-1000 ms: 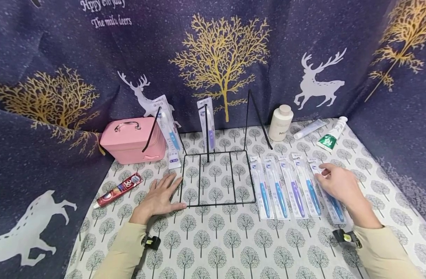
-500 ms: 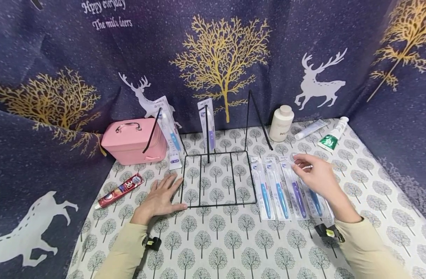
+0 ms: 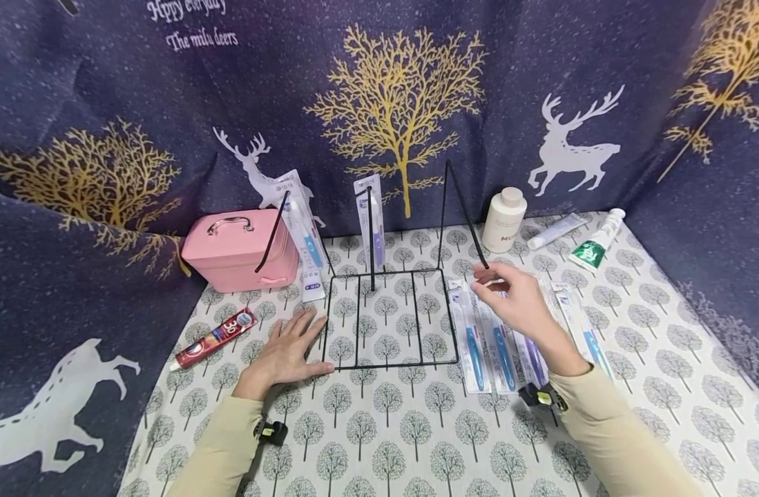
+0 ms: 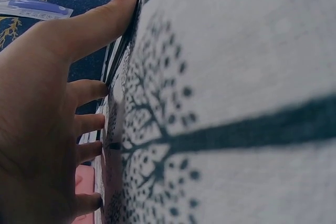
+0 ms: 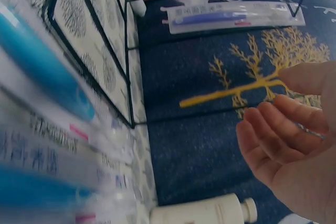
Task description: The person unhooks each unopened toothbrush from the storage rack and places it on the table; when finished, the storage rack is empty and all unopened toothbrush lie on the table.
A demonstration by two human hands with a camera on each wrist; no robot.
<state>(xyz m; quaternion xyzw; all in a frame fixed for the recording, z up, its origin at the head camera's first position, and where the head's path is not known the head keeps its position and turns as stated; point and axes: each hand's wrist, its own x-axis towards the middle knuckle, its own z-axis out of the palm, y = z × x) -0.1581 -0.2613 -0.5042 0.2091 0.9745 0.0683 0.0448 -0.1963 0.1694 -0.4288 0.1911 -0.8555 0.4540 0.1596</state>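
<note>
Left hand (image 3: 286, 352) lay spread against wire rack (image 3: 391, 365), probably steadying it; right hand (image 3: 521, 304) hung empty, fingers loosely bent, above packaged toothbrushes (image 3: 474, 352); these lay beside rack, likely for easy reach.

left hand (image 3: 286, 353) lies spread, right hand (image 3: 517, 298) loosely curled.

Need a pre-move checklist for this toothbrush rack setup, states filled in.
1. Right hand holds nothing: ok, no pack visible in it.
2. Right hook bare: ok, nothing hangs on it.
3. Right hand clear of that hook: cannot tell, fingertips overlap the hook's tip in the head view.
4. Left hand at the rack: ok, thumb at the front left corner.
5. Whole row of toothbrush packs in view: not ok, right hand covers part.
</note>
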